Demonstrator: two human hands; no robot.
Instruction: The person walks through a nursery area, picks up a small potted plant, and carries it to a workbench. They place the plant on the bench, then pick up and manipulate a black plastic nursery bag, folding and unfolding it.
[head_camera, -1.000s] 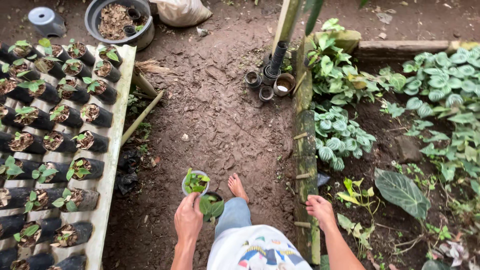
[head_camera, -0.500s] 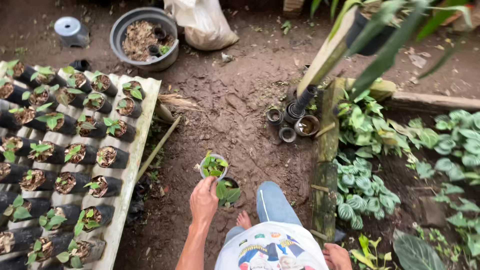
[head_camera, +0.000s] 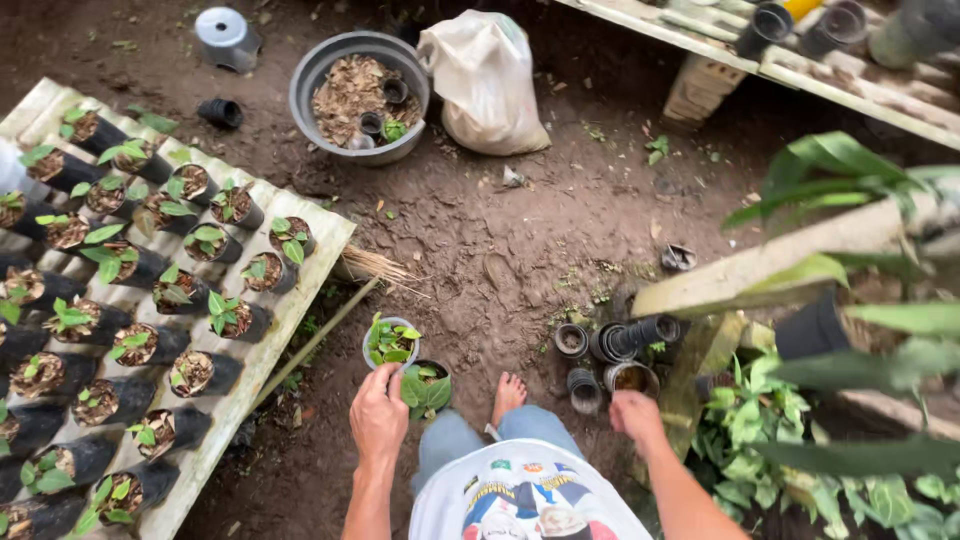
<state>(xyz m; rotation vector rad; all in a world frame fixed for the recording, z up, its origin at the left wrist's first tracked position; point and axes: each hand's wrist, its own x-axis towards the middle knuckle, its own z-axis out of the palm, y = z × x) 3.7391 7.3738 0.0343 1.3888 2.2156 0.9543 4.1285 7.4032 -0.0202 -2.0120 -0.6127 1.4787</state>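
Observation:
My left hand holds two small pots with green seedlings: a pale pot and a dark pot beside it, in front of my body. My right hand hangs empty with loosely curled fingers, close to a cluster of empty black pots on the soil. My bare foot and blue trouser leg show below the pots.
A pale board at left bears rows of black potted seedlings. A grey basin of dry mulch, a white sack and an upturned grey pot lie ahead. Leafy plants and a wooden plank fill the right.
The view has swung left and forward, bringing the basin and sack closer. My left hand keeps the two pots. My right hand came back into view near the empty pots.

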